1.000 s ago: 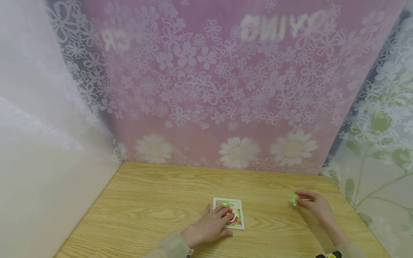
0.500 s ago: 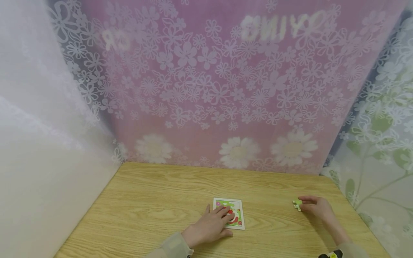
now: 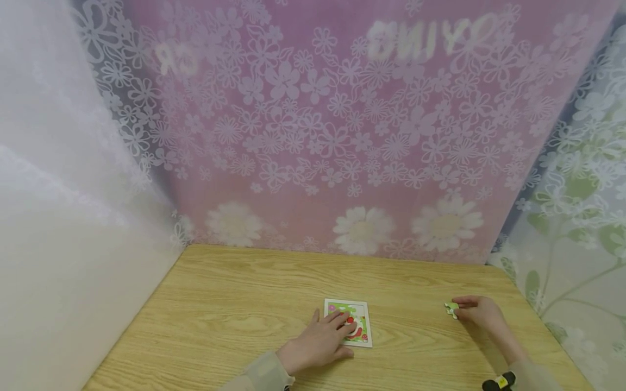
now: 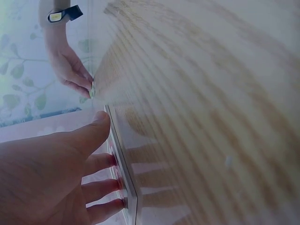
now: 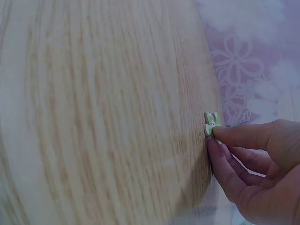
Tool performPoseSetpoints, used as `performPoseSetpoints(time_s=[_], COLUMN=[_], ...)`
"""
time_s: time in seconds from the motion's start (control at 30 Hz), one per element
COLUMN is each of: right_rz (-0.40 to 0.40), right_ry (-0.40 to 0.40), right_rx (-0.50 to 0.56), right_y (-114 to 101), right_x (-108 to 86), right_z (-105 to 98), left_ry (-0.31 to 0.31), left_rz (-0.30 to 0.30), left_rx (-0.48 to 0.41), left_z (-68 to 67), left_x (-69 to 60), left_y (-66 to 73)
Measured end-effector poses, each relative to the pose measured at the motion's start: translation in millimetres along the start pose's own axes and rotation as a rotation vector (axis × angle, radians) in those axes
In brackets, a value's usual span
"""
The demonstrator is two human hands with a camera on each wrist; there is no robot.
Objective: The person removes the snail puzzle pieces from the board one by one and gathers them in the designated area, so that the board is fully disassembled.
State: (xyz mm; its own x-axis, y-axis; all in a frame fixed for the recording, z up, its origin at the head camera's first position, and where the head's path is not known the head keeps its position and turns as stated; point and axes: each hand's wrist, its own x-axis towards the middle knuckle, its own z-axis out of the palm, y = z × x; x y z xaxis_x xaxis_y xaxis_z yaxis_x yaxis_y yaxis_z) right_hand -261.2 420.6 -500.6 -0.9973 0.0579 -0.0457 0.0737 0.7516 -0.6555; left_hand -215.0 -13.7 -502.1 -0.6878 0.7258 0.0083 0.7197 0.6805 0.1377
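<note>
A small jigsaw puzzle (image 3: pixel 362 320) in a white frame lies on the wooden table, printed in green, red and pink. My left hand (image 3: pixel 320 339) rests on it with spread fingers, which cover its left and middle part. In the left wrist view, the fingertips (image 4: pixel 117 185) press on the puzzle's face and the thumb lies by its near edge. Off to the right, my right hand (image 3: pixel 481 315) pinches a green and white puzzle piece (image 3: pixel 451 309) between thumb and fingers. The right wrist view shows the puzzle piece (image 5: pixel 212 123) at the fingertips, at or just above the table; contact is unclear.
The wooden table (image 3: pixel 235 304) reaches back to a pink flowered curtain (image 3: pixel 303 136). A pale sheet (image 3: pixel 73 206) hangs along the left side, and a leaf-patterned sheet (image 3: pixel 582 217) along the right. A black strap with a yellow patch (image 3: pixel 501 382) sits on the right wrist.
My right hand has moved slightly right and toward me with the puzzle piece, which has turned flatter; it has barely moved in the last half second. The left hand stays on the framed puzzle.
</note>
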Motion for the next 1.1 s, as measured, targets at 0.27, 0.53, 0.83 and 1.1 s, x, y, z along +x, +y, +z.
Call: performPoseSetpoints(time_s=[0.27, 0.53, 0.83, 1.1], right_rz=[-0.013, -0.010, -0.005, -0.031], right_ry=[-0.004, 0.023, 0.037, 0.013], right_rx=[0.005, -0.048, -0.075, 0.016], right_y=[-2, -1, -5, -26], right_x=[-0.6, 2.6, -0.1, -8.3], right_z=[1, 2, -2, -8], left_ry=[-0.002, -0.004, 0.005, 0.027], left_rz=[-0.004, -0.017, -0.002, 0.001], left_rx=[0.004, -0.011, -0.010, -0.012], left_z=[3.4, 0.0, 4.1, 5.9], left_x=[1.2, 0.1, 1.5, 1.8], left_y=[-0.2, 0.8, -0.4, -1.6])
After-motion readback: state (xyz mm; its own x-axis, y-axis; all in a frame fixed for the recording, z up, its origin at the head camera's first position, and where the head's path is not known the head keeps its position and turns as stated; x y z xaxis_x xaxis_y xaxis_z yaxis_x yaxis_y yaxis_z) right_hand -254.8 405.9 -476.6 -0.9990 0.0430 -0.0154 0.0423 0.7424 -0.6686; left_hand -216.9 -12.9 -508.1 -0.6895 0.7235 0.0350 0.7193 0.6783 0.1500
